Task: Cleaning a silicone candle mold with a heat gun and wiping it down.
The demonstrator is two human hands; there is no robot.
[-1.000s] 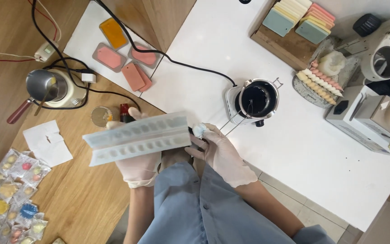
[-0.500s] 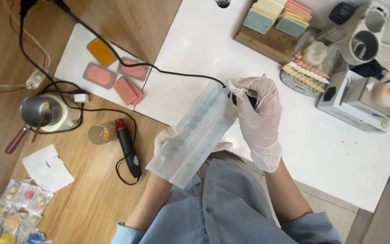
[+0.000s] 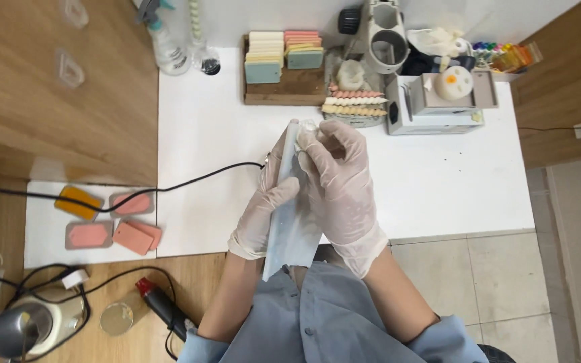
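Both my hands wear thin white gloves and hold a long translucent mould tray [image 3: 289,222] turned on edge, its far end pointing away from me over the white table [image 3: 438,181]. My left hand [image 3: 263,208] grips its left side near the middle. My right hand [image 3: 337,181] wraps over the right side, fingers curled at the tray's top end. The small black pot seen earlier is hidden behind the tray and hands.
A wooden rack of pastel soap bars [image 3: 284,57] stands at the back, with twisted candles [image 3: 354,102] and grey machines [image 3: 432,94] to its right. Pink and orange bars in moulds [image 3: 112,218] lie on a white board at the left. A black cable [image 3: 189,181] crosses the table.
The tray has swung from lying flat across my lap to standing on edge, lengthwise away from me. My right hand has moved up to its far end.
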